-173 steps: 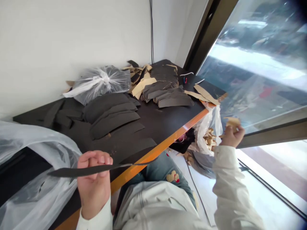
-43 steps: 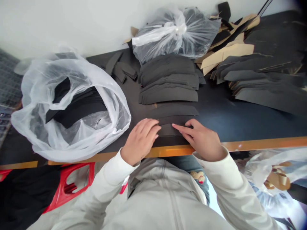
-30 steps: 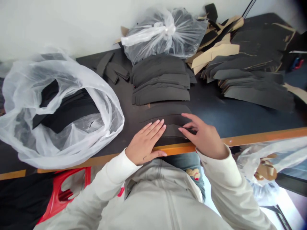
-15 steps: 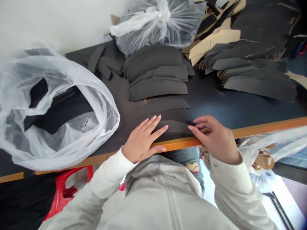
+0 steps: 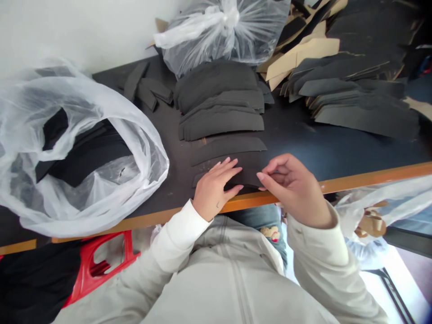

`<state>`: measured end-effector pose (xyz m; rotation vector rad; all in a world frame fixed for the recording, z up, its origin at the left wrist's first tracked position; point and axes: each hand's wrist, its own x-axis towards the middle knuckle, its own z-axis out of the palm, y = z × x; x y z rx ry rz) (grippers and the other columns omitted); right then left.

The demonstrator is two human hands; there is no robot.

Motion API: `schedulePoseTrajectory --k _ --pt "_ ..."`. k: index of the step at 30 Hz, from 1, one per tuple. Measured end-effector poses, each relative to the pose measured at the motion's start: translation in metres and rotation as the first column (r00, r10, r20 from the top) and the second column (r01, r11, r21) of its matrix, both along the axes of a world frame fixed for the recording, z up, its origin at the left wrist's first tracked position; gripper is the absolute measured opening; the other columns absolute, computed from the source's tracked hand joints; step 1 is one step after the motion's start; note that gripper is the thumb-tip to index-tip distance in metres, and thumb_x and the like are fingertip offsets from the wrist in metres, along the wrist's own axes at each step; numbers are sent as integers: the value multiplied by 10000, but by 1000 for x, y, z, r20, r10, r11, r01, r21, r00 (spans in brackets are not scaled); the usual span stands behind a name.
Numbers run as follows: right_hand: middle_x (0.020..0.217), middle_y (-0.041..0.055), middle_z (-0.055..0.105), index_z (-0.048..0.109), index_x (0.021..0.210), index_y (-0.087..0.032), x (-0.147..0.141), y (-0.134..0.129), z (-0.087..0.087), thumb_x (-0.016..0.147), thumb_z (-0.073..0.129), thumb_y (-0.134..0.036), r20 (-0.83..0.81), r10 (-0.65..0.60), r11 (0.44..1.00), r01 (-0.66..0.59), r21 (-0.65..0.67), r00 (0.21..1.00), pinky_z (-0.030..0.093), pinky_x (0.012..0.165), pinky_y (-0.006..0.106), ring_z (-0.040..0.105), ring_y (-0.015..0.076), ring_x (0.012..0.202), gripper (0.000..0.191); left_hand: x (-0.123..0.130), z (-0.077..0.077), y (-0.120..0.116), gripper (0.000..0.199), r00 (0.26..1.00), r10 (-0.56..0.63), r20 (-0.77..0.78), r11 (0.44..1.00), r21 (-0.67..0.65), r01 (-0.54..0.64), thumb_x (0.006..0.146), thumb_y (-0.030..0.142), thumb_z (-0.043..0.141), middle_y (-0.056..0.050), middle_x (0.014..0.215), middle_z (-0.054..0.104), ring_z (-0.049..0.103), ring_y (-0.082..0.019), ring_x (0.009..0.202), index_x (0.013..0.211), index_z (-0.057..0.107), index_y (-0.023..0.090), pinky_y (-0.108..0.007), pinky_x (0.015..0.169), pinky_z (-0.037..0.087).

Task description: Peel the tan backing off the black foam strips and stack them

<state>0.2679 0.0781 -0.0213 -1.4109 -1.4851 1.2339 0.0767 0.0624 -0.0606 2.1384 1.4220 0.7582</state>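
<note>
Near the front edge of the dark table, my left hand [image 5: 218,186] lies with fingers stretched over a curved black card strip [image 5: 249,176]. Part of that strip is hidden beneath it. My right hand [image 5: 297,191] has thumb and forefinger pinched together at the strip's right end. Just beyond my fingers lies another single black strip [image 5: 232,147], flat on the table. Farther back, a stack of similar curved black strips [image 5: 221,123] is fanned out in overlapping layers.
An open clear plastic bag [image 5: 148,148] with black pieces inside stands at left. Small black pieces [image 5: 146,92] lie behind it. A knotted plastic bag [image 5: 226,40] sits at the back. More black pieces [image 5: 364,119] and brown card scraps [image 5: 303,56] are at right. The table has an orange edge [image 5: 371,177].
My left hand has slid right and its fingers have drawn closer together. My right hand has shifted slightly left and closed its fingertips at the strip's end.
</note>
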Motion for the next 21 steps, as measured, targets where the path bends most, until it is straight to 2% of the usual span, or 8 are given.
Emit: schedulePoseTrajectory --k 5,9,13,17,21 --pt "746 -5 583 452 777 -238 -24 3 11 806 668 -385 -81 28 987 -14 161 996 549 615 273 603 137 673 263 1 3 0 428 999 38 19 996 -77 -37 880 299 634 -56 1380 574 473 -216 1340 1284 515 221 -453 1150 369" --pt "746 -11 572 464 775 -240 -27 1 13 814 662 -330 -124 45 973 -16 230 991 540 611 277 595 136 672 221 2 2 -1 550 999 47 -11 996 -74 -48 882 326 627 -79 1405 545 471 -229 1340 1372 403 216 -449 1141 375" --pt "723 -12 573 478 782 -241 -9 -5 6 798 673 -338 -29 -59 989 63 134 998 520 548 265 596 140 625 218 -1 2 -2 676 998 -8 -59 1000 -22 7 895 299 596 -138 1490 433 383 -237 1400 1461 256 158 -447 1172 318" --pt "683 -15 578 475 799 -244 12 -11 -13 789 666 -382 102 -104 994 106 -17 989 503 507 266 630 163 599 236 -10 7 1 737 991 -124 -49 991 -58 122 920 269 510 -174 1561 292 255 -256 1458 1516 93 152 -467 1187 269" --pt "689 -17 603 479 812 -238 19 -16 -27 811 639 -405 186 -76 995 88 -55 980 497 530 257 650 161 603 231 -17 10 3 645 973 -218 -79 975 -70 213 956 235 405 -170 1567 281 210 -241 1473 1520 102 153 -461 1187 262"
